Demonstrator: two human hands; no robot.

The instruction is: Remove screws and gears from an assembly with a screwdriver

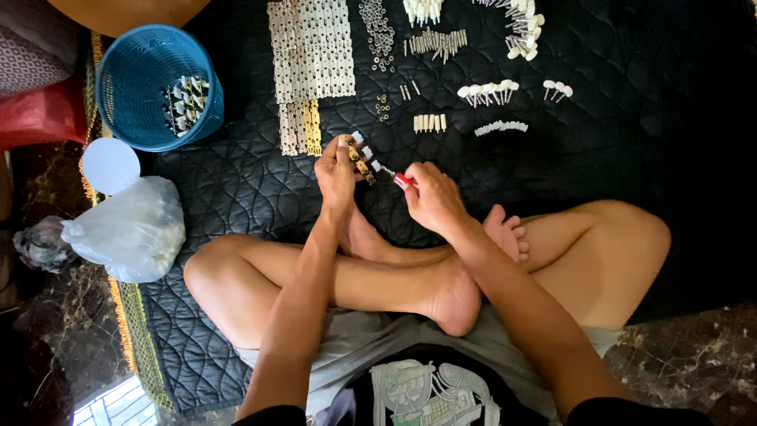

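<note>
I sit cross-legged on a black quilted mat (236,181). My left hand (336,170) grips a small metal strip with white knobs (359,155), held up in front of me. My right hand (432,197) holds a red-handled screwdriver (399,179) whose tip points at the strip. Both hands hover just above my crossed feet. Past the hands lie rows of matching metal strips (311,55), small white pegs (430,122), white-headed knobs (487,91) and little screws (382,106).
A blue plastic basket (138,91) holding several assembled pieces stands at the upper left. A white round lid (110,166) and a tied clear plastic bag (134,229) lie left of my knee. A red object (39,114) sits at the far left.
</note>
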